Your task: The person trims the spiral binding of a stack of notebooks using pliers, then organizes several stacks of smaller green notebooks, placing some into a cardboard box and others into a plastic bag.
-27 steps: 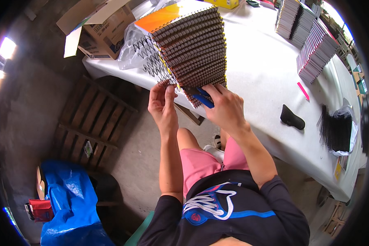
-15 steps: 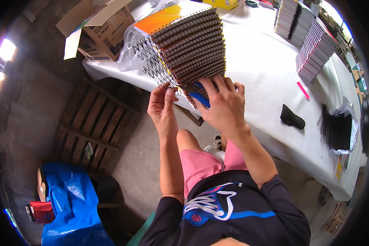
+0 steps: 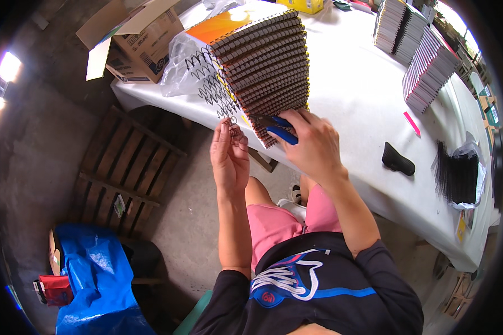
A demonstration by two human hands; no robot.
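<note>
A tall stack of spiral-bound notebooks (image 3: 268, 61) stands at the table's near edge, orange cover on top and bound edges facing me. Loose black spiral coil ends (image 3: 207, 78) stick out from its left side. My left hand (image 3: 229, 159) is closed, its fingertips pinching a coil end beside the lower left corner of the stack. Wrapped in my right hand (image 3: 316, 142) is a pair of blue-handled pliers (image 3: 283, 134). Their dark jaws point left, against the lower notebooks near that corner, and I cannot tell whether they grip wire.
An open cardboard box (image 3: 137, 53) and clear plastic wrap (image 3: 179, 67) lie left of the stack. More spiral notebooks (image 3: 430, 67) stand at the far right. Nearer are a pink-red strip (image 3: 412, 124), a black object (image 3: 398, 159) and a bundle of black coils (image 3: 461, 176). A wooden pallet (image 3: 123, 167) is at left.
My left hand has shifted slightly right and down along the corner of the stack. My right hand, still holding the pliers, has moved a little right and down, baring more of the jaws.
</note>
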